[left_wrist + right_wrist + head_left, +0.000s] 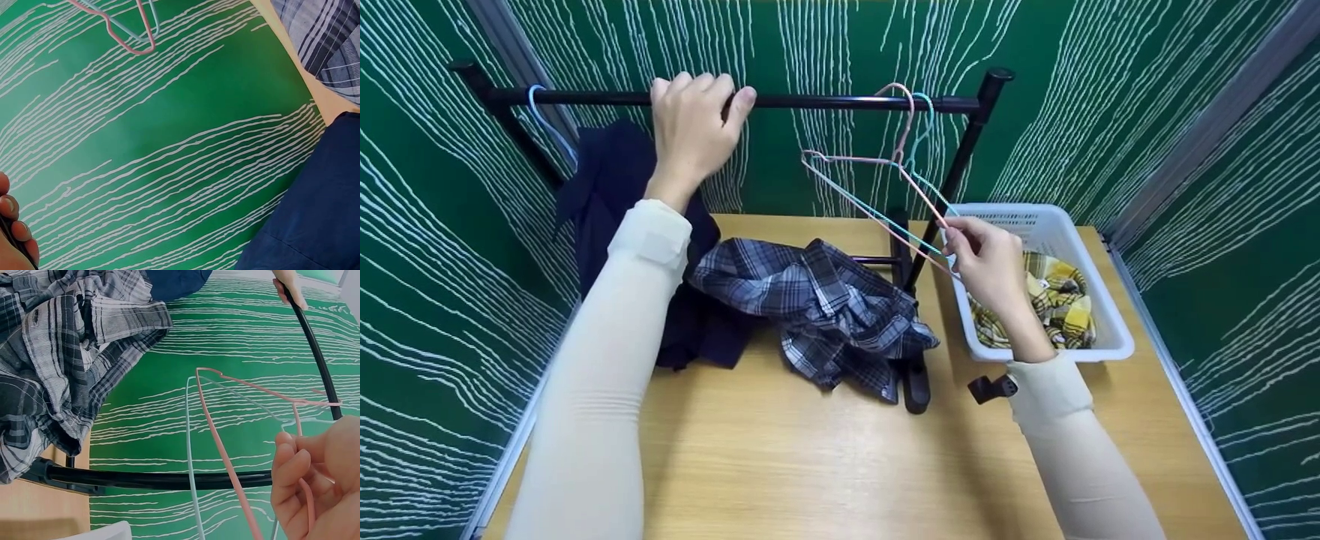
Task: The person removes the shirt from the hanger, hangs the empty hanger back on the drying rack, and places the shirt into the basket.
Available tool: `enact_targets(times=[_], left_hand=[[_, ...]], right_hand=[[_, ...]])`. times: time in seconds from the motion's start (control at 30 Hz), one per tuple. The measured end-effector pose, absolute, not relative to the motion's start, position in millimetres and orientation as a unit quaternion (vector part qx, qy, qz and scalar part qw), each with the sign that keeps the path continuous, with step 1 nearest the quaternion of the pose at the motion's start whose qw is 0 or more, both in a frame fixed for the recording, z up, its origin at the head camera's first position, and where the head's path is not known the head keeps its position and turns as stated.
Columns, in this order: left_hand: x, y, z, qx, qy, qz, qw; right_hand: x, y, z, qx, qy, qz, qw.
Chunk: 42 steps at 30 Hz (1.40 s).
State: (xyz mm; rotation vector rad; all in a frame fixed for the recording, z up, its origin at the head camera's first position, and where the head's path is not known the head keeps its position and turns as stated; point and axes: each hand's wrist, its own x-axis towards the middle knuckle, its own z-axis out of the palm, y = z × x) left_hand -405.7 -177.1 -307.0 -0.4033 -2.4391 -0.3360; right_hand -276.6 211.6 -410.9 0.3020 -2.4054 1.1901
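Observation:
My left hand grips the black rail of a clothes rack, left of its middle. At the rail's right end my right hand pinches the pink hanger, whose hook is still over the rail. A teal hanger hangs close behind the pink one. In the right wrist view the fingers curl round the pink wire; whether they also hold the teal wire I cannot tell. Below the rail lies a crumpled grey-blue plaid shirt, partly over the rack's foot. Beside it hangs a navy garment, partly behind my left arm.
A white plastic basket with a yellow plaid garment stands on the wooden table at the right. A light blue hanger hooks on the rail's left end. Green panels with white lines surround the table.

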Motion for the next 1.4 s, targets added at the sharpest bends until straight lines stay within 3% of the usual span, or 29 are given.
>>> enact_targets(times=[0.47, 1.0, 1.4], left_hand=[[-405, -178, -308, -0.157, -0.925, -0.125, 0.322], [-405, -178, -306, -0.158, -0.925, -0.124, 0.322], [-405, -178, -308, -0.156, -0.924, -0.127, 0.325]], right_hand=[[-278, 215, -421, 0.113, -0.879, 0.394, 0.242], [-278, 227, -421, 0.097, -0.864, 0.363, 0.336], [-277, 233, -426, 0.084, -0.855, 0.372, 0.351]])
